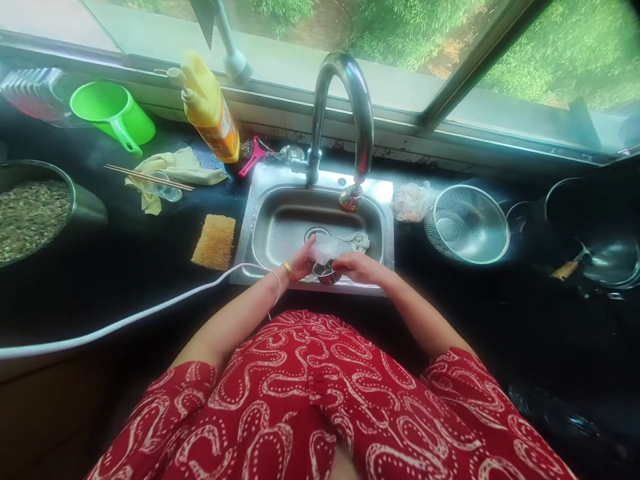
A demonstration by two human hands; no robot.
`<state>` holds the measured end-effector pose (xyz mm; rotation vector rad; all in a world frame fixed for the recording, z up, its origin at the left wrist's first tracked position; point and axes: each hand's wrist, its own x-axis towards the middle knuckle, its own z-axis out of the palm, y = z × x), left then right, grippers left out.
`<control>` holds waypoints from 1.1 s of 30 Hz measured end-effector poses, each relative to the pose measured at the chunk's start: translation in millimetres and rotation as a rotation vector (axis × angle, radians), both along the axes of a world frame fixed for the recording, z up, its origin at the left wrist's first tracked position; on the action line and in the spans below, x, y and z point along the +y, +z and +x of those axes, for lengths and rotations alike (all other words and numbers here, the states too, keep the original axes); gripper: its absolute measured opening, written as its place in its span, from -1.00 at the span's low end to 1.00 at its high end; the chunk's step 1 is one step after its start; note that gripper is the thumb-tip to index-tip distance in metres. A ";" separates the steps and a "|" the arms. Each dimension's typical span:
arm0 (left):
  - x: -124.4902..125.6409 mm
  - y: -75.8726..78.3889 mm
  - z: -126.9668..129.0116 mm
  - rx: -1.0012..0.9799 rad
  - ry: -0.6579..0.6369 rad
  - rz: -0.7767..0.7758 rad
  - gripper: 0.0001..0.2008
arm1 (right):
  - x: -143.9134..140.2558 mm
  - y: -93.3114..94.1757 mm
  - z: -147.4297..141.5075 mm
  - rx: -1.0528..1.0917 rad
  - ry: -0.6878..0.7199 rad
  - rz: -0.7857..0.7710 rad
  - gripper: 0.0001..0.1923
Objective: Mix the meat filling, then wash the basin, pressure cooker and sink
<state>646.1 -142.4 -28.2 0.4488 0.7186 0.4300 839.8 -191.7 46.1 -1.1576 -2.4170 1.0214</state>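
Both hands are over the near edge of a steel sink (273, 240). My left hand (301, 260), with a gold ring-like band at the wrist, is closed on a whitish, translucent thing that looks like a thin plastic bag (325, 248). Just beside it, my right hand (357, 265) grips the rim of a small perforated metal strainer basket (327, 275). The bag partly covers the basket's opening, so its contents are hard to make out. Behind my right hand, a crumpled pale scrap (360, 241) lies in the basin. The drain hole (317, 233) is partly visible.
A curved faucet (364, 120) arches over the sink. To the left are a loofah pad (214, 242), yellow bottle (213, 117), green mug (113, 113), cloth (185, 163) and large pot (83, 200). A white hose (150, 310) crosses leftward. At right stands a mesh colander (467, 223).
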 end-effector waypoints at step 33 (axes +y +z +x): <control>6.1 35.0 5.4 0.370 0.208 0.688 -0.89 | -28.1 19.2 15.6 -0.281 0.095 0.466 -0.70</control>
